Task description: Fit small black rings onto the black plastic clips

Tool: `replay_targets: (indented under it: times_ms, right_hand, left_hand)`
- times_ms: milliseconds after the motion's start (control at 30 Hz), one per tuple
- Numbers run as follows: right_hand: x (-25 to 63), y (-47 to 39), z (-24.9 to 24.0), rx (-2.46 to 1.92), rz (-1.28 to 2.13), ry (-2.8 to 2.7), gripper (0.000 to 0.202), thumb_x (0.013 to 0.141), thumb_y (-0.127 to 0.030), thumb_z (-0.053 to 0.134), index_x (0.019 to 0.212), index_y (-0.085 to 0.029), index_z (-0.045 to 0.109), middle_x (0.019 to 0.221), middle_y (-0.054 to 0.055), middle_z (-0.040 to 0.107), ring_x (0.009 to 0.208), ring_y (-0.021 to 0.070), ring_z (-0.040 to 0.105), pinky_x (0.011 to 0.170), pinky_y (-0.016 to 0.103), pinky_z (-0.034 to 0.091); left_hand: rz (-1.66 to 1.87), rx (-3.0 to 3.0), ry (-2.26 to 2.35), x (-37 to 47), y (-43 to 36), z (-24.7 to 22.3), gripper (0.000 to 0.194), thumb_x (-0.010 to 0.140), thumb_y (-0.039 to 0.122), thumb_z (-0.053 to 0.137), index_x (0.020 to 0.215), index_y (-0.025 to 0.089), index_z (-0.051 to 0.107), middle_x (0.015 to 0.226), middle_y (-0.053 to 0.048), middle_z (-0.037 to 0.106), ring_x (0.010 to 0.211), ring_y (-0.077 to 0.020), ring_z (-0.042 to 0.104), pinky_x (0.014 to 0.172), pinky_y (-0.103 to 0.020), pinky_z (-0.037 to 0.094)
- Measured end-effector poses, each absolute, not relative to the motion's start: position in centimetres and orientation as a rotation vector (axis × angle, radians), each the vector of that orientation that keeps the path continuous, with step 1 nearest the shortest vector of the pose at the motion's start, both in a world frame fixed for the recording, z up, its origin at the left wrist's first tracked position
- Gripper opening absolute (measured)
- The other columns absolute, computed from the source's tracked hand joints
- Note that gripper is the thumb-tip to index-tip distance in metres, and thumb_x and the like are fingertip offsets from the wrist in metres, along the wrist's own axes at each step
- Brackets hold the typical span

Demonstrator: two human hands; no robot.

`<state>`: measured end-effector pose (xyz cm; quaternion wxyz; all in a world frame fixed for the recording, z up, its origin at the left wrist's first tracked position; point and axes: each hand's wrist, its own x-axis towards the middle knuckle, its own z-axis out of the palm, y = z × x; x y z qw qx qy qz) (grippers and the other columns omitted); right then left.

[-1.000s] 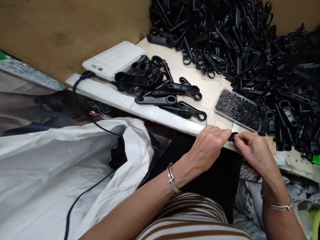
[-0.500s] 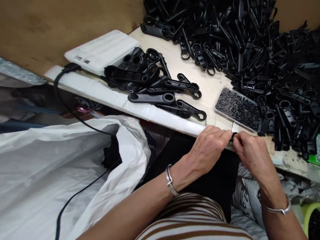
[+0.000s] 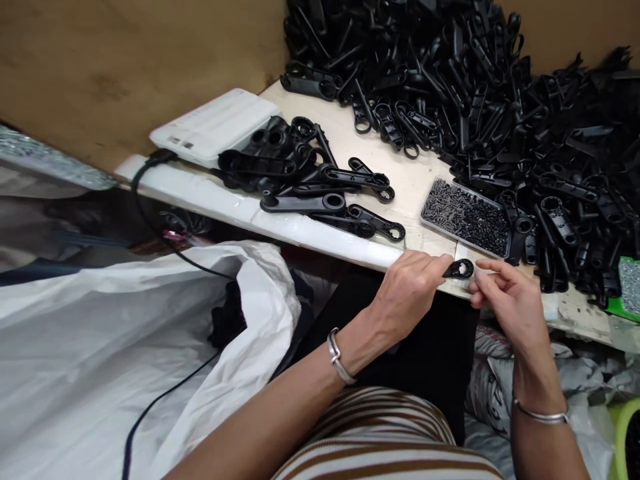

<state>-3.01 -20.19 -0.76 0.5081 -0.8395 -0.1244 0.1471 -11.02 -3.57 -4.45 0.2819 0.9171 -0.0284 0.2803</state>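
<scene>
The black ring-ended part (image 3: 461, 269) is pinched by the left hand (image 3: 413, 283) at the table edge (image 3: 360, 248); whether anything is held in the loosely curled right hand (image 3: 513, 297) cannot be told. It seems unfinished; a heap (image 3: 450, 87) is left.

Illumination is moderate and diffuse; the source lies outside the frame. The desk (image 3: 410, 177) shows small glare patches on its white edge (image 3: 240, 208) at 9 o'clock. Black heap (image 3: 425, 73), 1 o'clock: detail lost in dark gaps. Held black part (image 3: 461, 269), 3 o'clock: legible. Outer margins: stretched, soft.
</scene>
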Motion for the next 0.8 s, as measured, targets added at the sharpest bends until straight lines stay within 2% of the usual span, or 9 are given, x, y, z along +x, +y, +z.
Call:
replay_targets:
  times_ms: [100,200,333,500,633,800]
  right_hand:
    - [-4.2,-20.3,-1.4,-1.778,0.372,-0.135,0.06,0.071,-0.046,0.08,0.117,-0.014,0.057,0.077,0.005,0.071,0.061,0.0193,0.068,0.057,0.031,0.059]
    - [-4.9,-19.5,-1.6,-1.58,0.436,-0.077,0.063,0.069,-0.039,0.083,0.12,-0.017,0.053,0.09,0.006,0.071,0.077,0.021,0.071,0.069,0.032,0.062]
    - [-5.3,-18.3,-1.6,-1.411,0.437,-0.017,0.054,0.065,-0.028,0.084,0.112,-0.019,0.059,0.093,0.002,0.071,0.079,0.016,0.069,0.073,0.027,0.061]
    - [-5.4,-17.4,-1.5,-1.363,0.375,0.035,0.038,0.062,-0.02,0.081,0.096,-0.016,0.066,0.079,-0.001,0.068,0.064,0.0107,0.064,0.062,0.021,0.06]
    - [-5.0,-17.2,-1.7,-1.394,0.362,0.057,0.033,0.062,-0.021,0.08,0.092,-0.015,0.067,0.073,-0.002,0.066,0.057,0.0108,0.061,0.055,0.02,0.058]
    - [-4.5,-18.0,-1.7,-1.326,0.619,-0.031,0.034,0.069,-0.026,0.081,0.098,-0.017,0.068,0.088,0.002,0.068,0.074,0.0143,0.066,0.072,0.027,0.06]
  left_hand:
    - [0.817,2.406,-0.034,-11.3,-4.0,-4.4,0.013,0.09,0.015,0.055,0.103,0.015,0.06,0.084,-0.005,0.07,0.077,-0.0173,0.065,0.074,-0.03,0.051]
    - [0.879,2.357,-0.037,-11.4,-4.4,-4.2,0.013,0.093,0.017,0.052,0.103,0.014,0.06,0.086,-0.006,0.07,0.079,-0.0164,0.065,0.075,-0.029,0.052]
    - [0.947,2.322,-0.085,-11.7,-4.9,-3.7,0.011,0.093,0.014,0.051,0.101,0.013,0.059,0.089,-0.005,0.07,0.081,-0.0152,0.065,0.078,-0.027,0.052]
    - [1.002,2.309,-0.149,-12.1,-5.4,-3.5,0.016,0.093,0.01,0.05,0.108,0.011,0.057,0.096,-0.007,0.071,0.086,-0.015,0.065,0.082,-0.027,0.053]
    - [1.021,2.294,-0.124,-12.1,-5.4,-3.6,0.016,0.092,0.01,0.051,0.108,0.012,0.056,0.096,-0.006,0.071,0.085,-0.0145,0.065,0.08,-0.026,0.054]
    - [1.01,2.282,-0.068,-12.0,-5.3,-3.8,0.014,0.092,0.01,0.052,0.104,0.012,0.057,0.09,-0.005,0.07,0.081,-0.014,0.065,0.078,-0.026,0.054]
